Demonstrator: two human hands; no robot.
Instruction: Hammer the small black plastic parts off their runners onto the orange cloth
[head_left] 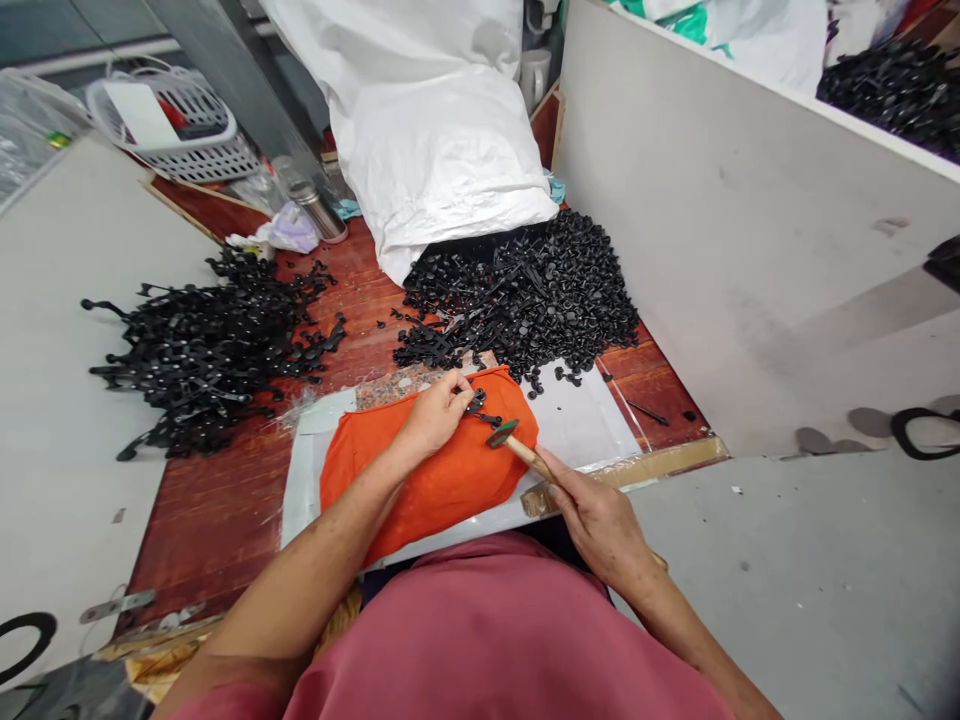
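My left hand [437, 412] pinches a small black plastic part [484, 408] with rounded ends, just over an orange cloth pad [427, 470]. In my right hand [596, 515] is the pale wooden handle of a small hammer [517, 442]. The hammer's dark green head sits over the right side of the pad, close beside the black part; whether the two touch I cannot tell. Fingers of my left hand hide one end of the part.
Beyond the pad spreads a heap of small black parts [555, 290] under a white sack [450, 150]. Another pile of black parts [225, 350] lies left. Pale partition panels [720, 230] flank the red-brown table [202, 520]. A steel flask [319, 212] and a white basket [180, 130] stand behind.
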